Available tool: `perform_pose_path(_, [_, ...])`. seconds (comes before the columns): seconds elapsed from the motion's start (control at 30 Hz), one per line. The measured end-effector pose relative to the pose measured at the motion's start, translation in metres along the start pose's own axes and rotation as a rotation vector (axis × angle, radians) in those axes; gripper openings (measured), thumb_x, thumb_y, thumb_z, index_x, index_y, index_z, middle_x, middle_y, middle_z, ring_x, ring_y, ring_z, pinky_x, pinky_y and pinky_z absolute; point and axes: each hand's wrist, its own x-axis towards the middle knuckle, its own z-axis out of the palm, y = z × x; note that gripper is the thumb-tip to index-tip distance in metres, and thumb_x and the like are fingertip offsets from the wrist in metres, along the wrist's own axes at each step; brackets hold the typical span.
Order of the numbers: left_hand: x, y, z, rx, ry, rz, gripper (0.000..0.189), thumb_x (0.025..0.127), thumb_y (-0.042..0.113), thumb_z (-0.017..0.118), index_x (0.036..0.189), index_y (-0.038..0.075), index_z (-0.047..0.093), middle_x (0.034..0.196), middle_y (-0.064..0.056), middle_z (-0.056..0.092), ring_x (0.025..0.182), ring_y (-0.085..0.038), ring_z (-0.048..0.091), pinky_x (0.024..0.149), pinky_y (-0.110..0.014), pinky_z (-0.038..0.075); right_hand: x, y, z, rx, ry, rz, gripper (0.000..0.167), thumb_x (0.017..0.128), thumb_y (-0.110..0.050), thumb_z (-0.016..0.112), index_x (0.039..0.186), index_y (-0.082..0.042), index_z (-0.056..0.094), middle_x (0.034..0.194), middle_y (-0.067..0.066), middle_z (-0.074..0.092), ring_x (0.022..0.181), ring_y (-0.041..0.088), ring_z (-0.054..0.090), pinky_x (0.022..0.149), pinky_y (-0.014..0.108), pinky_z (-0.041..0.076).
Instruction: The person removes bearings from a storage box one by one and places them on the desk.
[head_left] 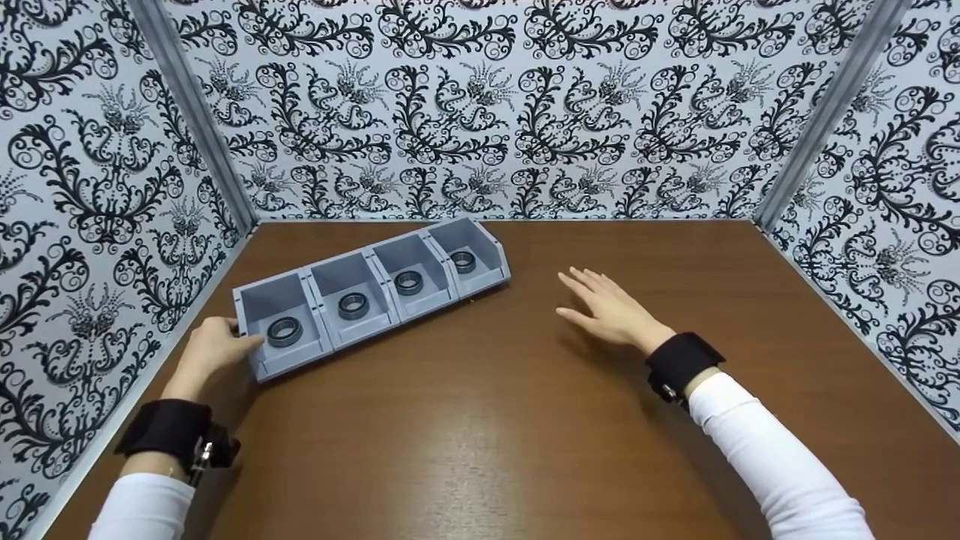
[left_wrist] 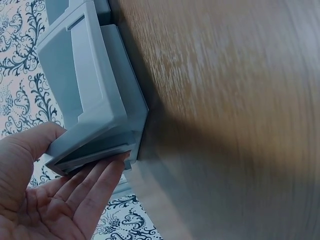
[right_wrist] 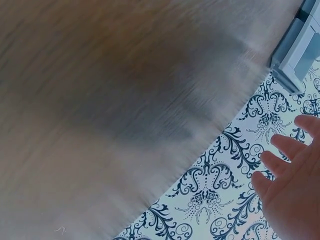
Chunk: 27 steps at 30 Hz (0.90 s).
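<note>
Left hand pinches the grey bin row by its left end, good purchase: looks stiff and light, rings could slide; right hand spread, holding nothing

— Where is passage blocked?
— The tabletop's back left corner is cut off by the grey bin row, set slantwise from near the left edge toward the back edge. The gap at its left end is taken up by the left hand. Beyond the left, back and right edges, movement is stopped by patterned walls.
— Where is room found?
— A broad path is offered through the middle and along the right edge, overhung by the raised right hand.
— And the compartments?
— From above and in front they can be entered; sideways, the dark rings are walled off by dividers.
</note>
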Motion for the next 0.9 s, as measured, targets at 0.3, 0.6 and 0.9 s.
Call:
perform_pose_path(0.3, [-0.003, 0.006, 0.001, -0.017, -0.026, 0.009, 0.039, 0.086, 0.025, 0.067, 0.1, -0.012, 0.067, 0.084, -0.019, 0.069, 0.073, -0.024, 0.059, 0.064, -0.03, 0.045, 0.002, -0.001, 0.001, 0.006, -0.002, 0.009, 0.072, 0.099, -0.05, 0.048, 0.154, -0.007, 0.03, 0.16, 0.02, 0.027, 0.149, 0.04, 0.022, 0.122, 0.05, 0.013])
perform_pose_path(0.6, [-0.003, 0.01, 0.003, -0.009, -0.038, 0.015, 0.041, 0.086, 0.022, 0.063, 0.106, -0.013, 0.067, 0.091, -0.021, 0.07, 0.077, -0.024, 0.06, 0.067, -0.03, 0.045, 0.002, -0.002, 0.002, 0.018, -0.002, 0.008, 0.074, 0.1, -0.05, 0.047, 0.154, -0.002, 0.029, 0.161, 0.021, 0.025, 0.149, 0.04, 0.022, 0.122, 0.05, 0.013])
perform_pose_path(0.9, [-0.005, 0.012, 0.005, -0.025, -0.061, 0.011, 0.044, 0.087, 0.023, 0.065, 0.111, -0.013, 0.065, 0.098, -0.025, 0.07, 0.085, -0.029, 0.061, 0.071, -0.032, 0.047, 0.003, -0.004, 0.003, 0.025, -0.003, 0.017, 0.075, 0.1, -0.049, 0.048, 0.153, 0.0, 0.028, 0.16, 0.021, 0.026, 0.149, 0.039, 0.022, 0.122, 0.049, 0.014])
